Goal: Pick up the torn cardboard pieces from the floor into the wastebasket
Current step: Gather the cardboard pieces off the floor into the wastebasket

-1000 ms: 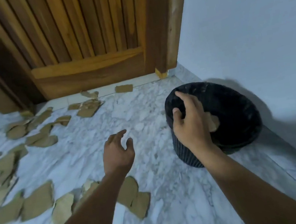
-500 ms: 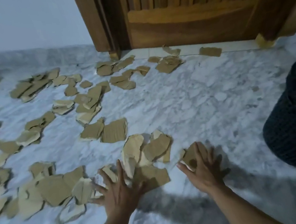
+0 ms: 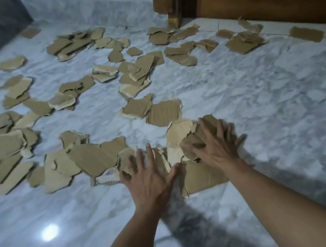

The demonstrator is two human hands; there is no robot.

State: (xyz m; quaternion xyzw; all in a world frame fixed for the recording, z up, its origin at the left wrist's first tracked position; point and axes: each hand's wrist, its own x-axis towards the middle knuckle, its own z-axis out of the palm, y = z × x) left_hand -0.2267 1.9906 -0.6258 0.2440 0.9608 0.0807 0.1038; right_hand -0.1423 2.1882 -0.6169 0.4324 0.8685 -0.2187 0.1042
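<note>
Far left: dozens of torn cardboard pieces (image 3: 91,160) scattered across marble floor (image 3: 262,107), too many and too overlapped for an exact count. Centre: left hand (image 3: 149,178) flat on nearest pile (image 3: 200,173), fingers spread wide, likely to rake scraps together. Beside it: right hand (image 3: 215,147), fingers likewise splayed, pressing down. Two hands, nothing pinched yet. Wastebasket out of view
</note>
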